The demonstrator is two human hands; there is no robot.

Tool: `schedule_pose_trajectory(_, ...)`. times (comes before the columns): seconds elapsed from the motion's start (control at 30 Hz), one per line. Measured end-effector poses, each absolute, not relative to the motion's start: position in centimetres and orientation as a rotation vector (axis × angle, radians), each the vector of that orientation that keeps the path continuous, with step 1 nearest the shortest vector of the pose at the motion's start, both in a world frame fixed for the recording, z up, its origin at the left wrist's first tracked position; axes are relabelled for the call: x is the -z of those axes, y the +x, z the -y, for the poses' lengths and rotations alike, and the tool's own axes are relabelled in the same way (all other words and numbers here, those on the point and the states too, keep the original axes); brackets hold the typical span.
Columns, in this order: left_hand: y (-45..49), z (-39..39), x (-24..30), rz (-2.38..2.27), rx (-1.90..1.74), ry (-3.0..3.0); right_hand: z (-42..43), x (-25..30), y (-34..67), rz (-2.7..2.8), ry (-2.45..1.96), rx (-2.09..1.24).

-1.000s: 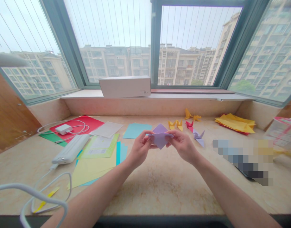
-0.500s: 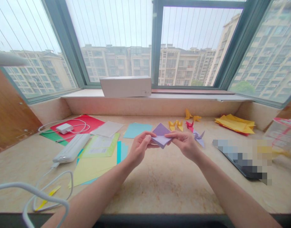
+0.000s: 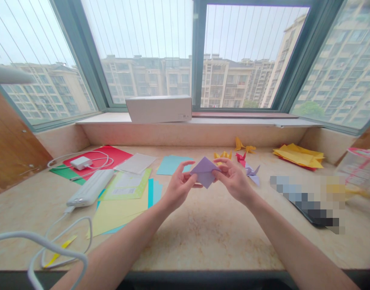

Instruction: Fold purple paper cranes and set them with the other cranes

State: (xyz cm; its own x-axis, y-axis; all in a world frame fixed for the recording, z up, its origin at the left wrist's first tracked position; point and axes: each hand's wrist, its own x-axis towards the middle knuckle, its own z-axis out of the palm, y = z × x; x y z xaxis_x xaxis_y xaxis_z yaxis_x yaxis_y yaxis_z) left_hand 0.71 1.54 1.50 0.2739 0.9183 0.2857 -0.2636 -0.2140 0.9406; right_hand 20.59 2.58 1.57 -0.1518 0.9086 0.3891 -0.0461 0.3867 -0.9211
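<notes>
Between the two hands, held up above the counter (image 3: 203, 233), is the purple paper (image 3: 205, 177), its outline a diamond with one point toward the window (image 3: 254, 60) and one toward the near side. The left hand (image 3: 179, 187) grips the left corner, thumb on the near face and fingers behind; the right hand (image 3: 235, 181) pinches the right corner, thumb on the near face, index finger close to the upper edge. A crosswise line runs over the sheet at about thumb level, and the part below it reads as a flap. Judged from this posture, the step in hand is folding: setting the flap and matching its edges. The next move calls for both corners kept level, edges flush and the crease pressed firmly; uneven thumb pressure could skew the fold. Beyond the right hand stand yellow folded birds (image 3: 228, 156), a red folded bird (image 3: 240, 160) and a lilac folded bird (image 3: 253, 174); just beyond the left hand lies light-blue paper (image 3: 172, 165), and to its left, pale-yellow sheets (image 3: 118, 215)
</notes>
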Motion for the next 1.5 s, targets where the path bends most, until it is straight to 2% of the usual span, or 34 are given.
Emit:
schedule_pose_trajectory(0.43,0.5,-1.7,-1.4,-0.742,-1.155,1.437,-2.7,-2.2,21.0,1.455,-0.889,-0.948)
schedule_pose_trajectory(0.87,0.6,-1.7,-1.4,-0.782,-1.215,1.475,-2.8,-2.0,21.1,1.416,-0.958,-1.002)
schedule_pose_trajectory(1.17,0.5,-1.3,-1.3,-0.656,-1.212,1.551,-2.8,-1.9,21.1,1.315,-1.023,-1.024)
schedule_pose_trajectory(1.33,0.6,-1.5,-0.7,-0.766,-1.114,1.621,-2.7,-1.9,20.9,1.361,-1.014,-1.051)
schedule_pose_trajectory(1.5,0.5,-2.3,-0.5,-0.851,-1.188,1.55,-2.5,-1.9,20.8,1.459,-0.904,-1.071)
